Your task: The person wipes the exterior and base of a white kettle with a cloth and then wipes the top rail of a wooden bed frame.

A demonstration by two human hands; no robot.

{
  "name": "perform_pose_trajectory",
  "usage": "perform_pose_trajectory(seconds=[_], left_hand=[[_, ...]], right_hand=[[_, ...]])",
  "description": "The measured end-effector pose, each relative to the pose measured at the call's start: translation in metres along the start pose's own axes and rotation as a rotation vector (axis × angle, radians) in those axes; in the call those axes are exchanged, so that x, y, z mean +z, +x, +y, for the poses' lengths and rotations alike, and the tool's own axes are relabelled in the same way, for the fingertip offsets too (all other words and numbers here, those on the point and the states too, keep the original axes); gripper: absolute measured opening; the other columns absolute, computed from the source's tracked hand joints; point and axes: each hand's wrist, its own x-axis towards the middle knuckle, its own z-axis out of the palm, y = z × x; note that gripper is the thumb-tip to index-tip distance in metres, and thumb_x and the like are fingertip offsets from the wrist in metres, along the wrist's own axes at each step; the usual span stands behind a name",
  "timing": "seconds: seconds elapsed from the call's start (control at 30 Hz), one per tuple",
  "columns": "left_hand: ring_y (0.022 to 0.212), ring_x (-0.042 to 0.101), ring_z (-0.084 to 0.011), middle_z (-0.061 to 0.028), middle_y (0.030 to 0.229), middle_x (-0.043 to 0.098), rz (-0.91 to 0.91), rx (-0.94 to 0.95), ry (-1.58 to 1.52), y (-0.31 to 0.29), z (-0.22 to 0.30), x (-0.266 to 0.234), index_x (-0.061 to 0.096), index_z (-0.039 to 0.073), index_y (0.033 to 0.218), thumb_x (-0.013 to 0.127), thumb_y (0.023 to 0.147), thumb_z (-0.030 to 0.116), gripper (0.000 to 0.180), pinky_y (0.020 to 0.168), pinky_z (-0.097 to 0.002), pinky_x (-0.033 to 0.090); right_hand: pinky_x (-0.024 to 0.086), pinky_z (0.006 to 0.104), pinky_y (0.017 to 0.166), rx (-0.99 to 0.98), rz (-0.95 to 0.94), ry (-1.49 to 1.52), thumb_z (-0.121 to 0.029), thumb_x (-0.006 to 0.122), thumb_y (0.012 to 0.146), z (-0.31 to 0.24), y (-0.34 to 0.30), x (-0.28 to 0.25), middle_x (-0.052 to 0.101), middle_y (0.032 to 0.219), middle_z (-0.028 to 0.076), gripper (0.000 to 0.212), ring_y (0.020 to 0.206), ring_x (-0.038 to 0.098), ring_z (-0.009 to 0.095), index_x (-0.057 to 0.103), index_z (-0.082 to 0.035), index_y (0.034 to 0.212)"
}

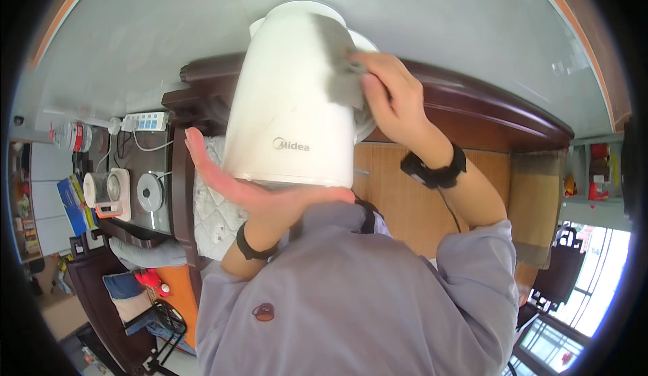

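A white electric kettle (290,99) is held up in front of me, its base toward me and its spout end away. My left hand (260,190) bears it from beneath, the palm along the base and the thumb stretched out at the left side. Pinched in my right hand (395,96) is a grey cloth (343,79), which lies against the upper right of the kettle's body. The cloth is smeared by motion. Part of the kettle's handle (364,129) shows behind the cloth; the rest of it is hidden.
Behind the kettle runs a dark wooden bench (472,102) with a tan seat (405,194). To the left, a side table (155,153) bears a power strip (145,121), a kettle base (150,192) and a glass-jug appliance (111,190). A window (597,275) stands at the right.
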Motion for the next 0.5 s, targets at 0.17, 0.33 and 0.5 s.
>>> perform_pose_trajectory(seconds=[0.17, 0.33, 0.5], left_hand=[[0.127, 0.024, -0.031, -0.021, 0.141, 0.007, -0.026, -0.011, -0.012, 0.01, 0.003, -0.003, -0.001, -0.001, 0.138, 0.079, 0.035, 0.066, 0.147, 0.101, -0.0458, 0.029], [0.129, 0.016, -0.0392, -0.0264, 0.141, 0.006, -0.018, 0.088, 0.216, 0.015, 0.002, -0.009, 0.004, 0.0, 0.139, 0.073, 0.036, 0.073, 0.144, 0.1, -0.0522, 0.026], [0.132, 0.017, -0.0342, -0.0226, 0.141, 0.013, 0.048, 0.102, 0.237, 0.036, -0.001, -0.022, 0.006, -0.004, 0.138, 0.068, 0.036, 0.078, 0.144, 0.105, -0.0472, 0.021]], right_hand=[[0.038, 0.0448, 0.085, -0.241, -0.258, -0.209, -0.015, 0.066, 0.07, -0.005, -0.031, -0.019, 0.055, 0.102, 0.013, 0.035, 0.099, 0.051, 0.034, 0.054, -0.001, 0.101], [0.038, 0.0453, 0.083, -0.376, -0.171, -0.355, -0.016, 0.066, 0.061, 0.011, -0.032, 0.001, 0.054, 0.097, 0.011, 0.037, 0.092, 0.051, 0.031, 0.054, -0.002, 0.094], [0.041, 0.0406, 0.076, -0.345, 0.008, -0.182, -0.015, 0.07, 0.054, 0.008, -0.027, 0.029, 0.055, 0.087, 0.01, 0.037, 0.084, 0.053, 0.03, 0.054, -0.003, 0.084]])
